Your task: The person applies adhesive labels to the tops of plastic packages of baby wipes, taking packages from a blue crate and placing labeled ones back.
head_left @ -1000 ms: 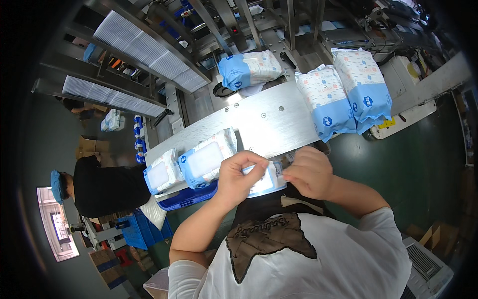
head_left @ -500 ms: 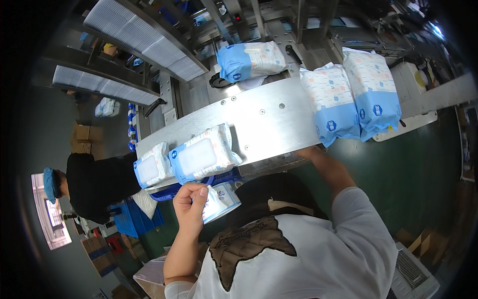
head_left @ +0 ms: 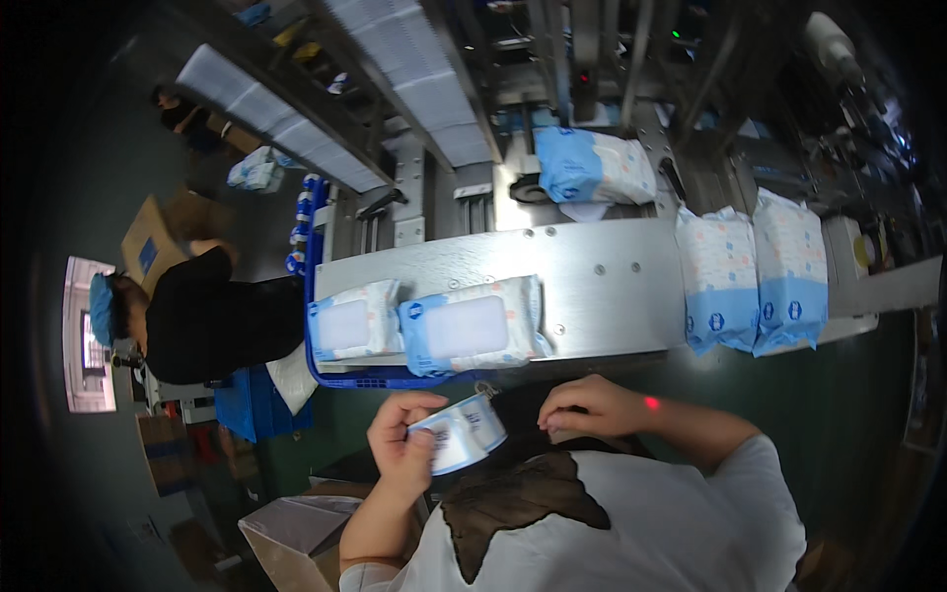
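My left hand (head_left: 404,444) is closed on a few white labels (head_left: 456,449) with blue edges and dark print, pinched between thumb and bent fingers and fanned slightly. To their right, my right hand (head_left: 590,405) hovers over my lap, its fingers loosely bent, with nothing visible in it; it does not touch the labels. Beyond my hands two wipes packs lie on the metal plate (head_left: 612,296): a smaller one (head_left: 345,329) at the left and a bigger one (head_left: 464,327) beside it. Both are white and blue with a pale lid.
Two wipes packs (head_left: 718,281) (head_left: 791,271) lie side by side at the plate's right end. Another pack (head_left: 597,168) sits on the machine behind it. Stacks of white cards (head_left: 414,69) fill tall metal racks. A blue basket (head_left: 370,381) is under the plate; a co-worker (head_left: 212,316) bends at left.
My right hand has come from the plate's front edge to above my lap, close to the labels. My left hand still grips the labels, now more fanned. The view has shifted.
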A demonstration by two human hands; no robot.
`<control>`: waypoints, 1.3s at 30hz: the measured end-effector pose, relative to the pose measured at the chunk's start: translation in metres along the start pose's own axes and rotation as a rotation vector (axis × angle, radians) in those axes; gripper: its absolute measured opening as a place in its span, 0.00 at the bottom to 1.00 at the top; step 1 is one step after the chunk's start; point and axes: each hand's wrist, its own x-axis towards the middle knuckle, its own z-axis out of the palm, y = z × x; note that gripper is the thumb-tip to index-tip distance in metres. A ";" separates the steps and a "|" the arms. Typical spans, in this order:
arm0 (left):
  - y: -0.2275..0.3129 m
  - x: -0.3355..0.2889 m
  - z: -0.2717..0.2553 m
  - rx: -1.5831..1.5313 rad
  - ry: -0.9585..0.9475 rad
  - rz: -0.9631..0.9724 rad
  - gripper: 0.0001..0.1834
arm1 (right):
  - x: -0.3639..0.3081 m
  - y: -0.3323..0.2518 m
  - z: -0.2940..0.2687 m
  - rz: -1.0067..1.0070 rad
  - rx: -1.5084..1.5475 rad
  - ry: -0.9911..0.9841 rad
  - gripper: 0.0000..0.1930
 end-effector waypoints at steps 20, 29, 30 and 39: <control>0.003 0.054 -0.042 0.064 -0.595 0.202 0.47 | 0.103 -0.072 0.022 0.132 0.531 0.411 0.20; -0.005 0.060 -0.077 0.090 -0.550 0.195 0.46 | 0.139 -0.096 0.035 0.037 0.113 0.566 0.26; -0.006 0.060 -0.081 0.009 -0.551 0.092 0.46 | 0.144 -0.101 0.038 0.010 0.230 0.595 0.25; -0.010 0.066 -0.084 -0.481 -0.524 -0.152 0.28 | 0.167 -0.122 0.038 -0.297 -0.822 0.877 0.21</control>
